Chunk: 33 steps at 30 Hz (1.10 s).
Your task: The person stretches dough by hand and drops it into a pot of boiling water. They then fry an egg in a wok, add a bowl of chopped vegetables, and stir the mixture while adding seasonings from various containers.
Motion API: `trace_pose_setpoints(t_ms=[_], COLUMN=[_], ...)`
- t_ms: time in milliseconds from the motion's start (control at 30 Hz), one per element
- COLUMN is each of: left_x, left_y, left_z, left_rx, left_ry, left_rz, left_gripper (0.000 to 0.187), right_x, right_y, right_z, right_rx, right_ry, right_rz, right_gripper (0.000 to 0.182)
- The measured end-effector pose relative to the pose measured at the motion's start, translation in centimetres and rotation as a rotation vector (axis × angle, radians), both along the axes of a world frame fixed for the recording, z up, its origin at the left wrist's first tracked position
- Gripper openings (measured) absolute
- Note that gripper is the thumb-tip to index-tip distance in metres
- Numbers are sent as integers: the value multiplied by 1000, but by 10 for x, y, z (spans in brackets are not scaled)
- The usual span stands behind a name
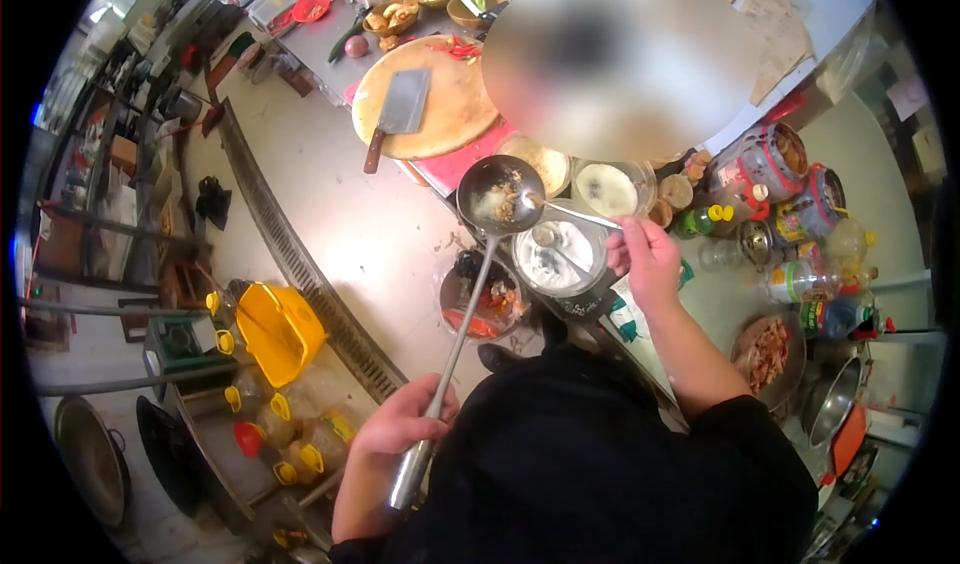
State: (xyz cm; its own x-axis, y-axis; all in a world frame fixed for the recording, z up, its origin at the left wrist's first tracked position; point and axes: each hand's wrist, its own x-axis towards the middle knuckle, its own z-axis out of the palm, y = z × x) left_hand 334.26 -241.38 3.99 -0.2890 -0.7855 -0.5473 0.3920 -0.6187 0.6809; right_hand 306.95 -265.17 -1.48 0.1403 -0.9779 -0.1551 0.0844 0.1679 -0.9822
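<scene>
My left hand (405, 419) is wrapped round the lower handle of a long metal ladle (468, 314). The ladle's bowl holds pale, minced-looking bits and powder (500, 199). Pinched in my right hand (645, 256) is a spoon (580, 213), its tip over the right side of the ladle's bowl. Just below the spoon is a clear tub of white powder (558, 276) with a scoop (566, 249) lying in it. Two more tubs stand beyond, one with beige powder (545, 164) and one with pale powder (606, 188).
A cleaver (404, 102) lies on a round chopping board (450, 69) with red chilli pieces. Bottles and jars (765, 159) crowd the right. A waste bin (470, 312) stands under the ladle's handle. At left are a yellow container (285, 334) and a floor drain grate (300, 249).
</scene>
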Motion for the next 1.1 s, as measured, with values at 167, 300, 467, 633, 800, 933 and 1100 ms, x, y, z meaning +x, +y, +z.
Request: trace_pose_setpoints(t_ms=[167, 300, 467, 633, 800, 933, 1100], left_x=[-10, -13, -15, -4, 1, -35, -144], left_y=[-12, -17, -23, -30, -51, -73, -55], left_z=[5, 2, 3, 9, 23, 29, -7], left_rx=[-10, -15, -25, -57, -167, -286, -333], left_ry=[30, 30, 34, 19, -163, -222, -39], left_rz=[-82, -122, -122, -228, -528, -845, -1090], left_gripper=[31, 31, 32, 31, 28, 30, 31], right_x=[4, -13, -43, -43, -40, -40, -58], right_y=[0, -1, -3, 32, 114, 216, 352], right_z=[-4, -17, -26, -65, -54, -35, 11], right_rx=[-623, -799, -221, 230, 179, 203, 335], right_ry=[380, 439, 178, 32, 71, 173, 30], right_rz=[174, -11, -193, -81, -123, -262, -330], right_gripper=[18, 18, 23, 30, 36, 26, 25])
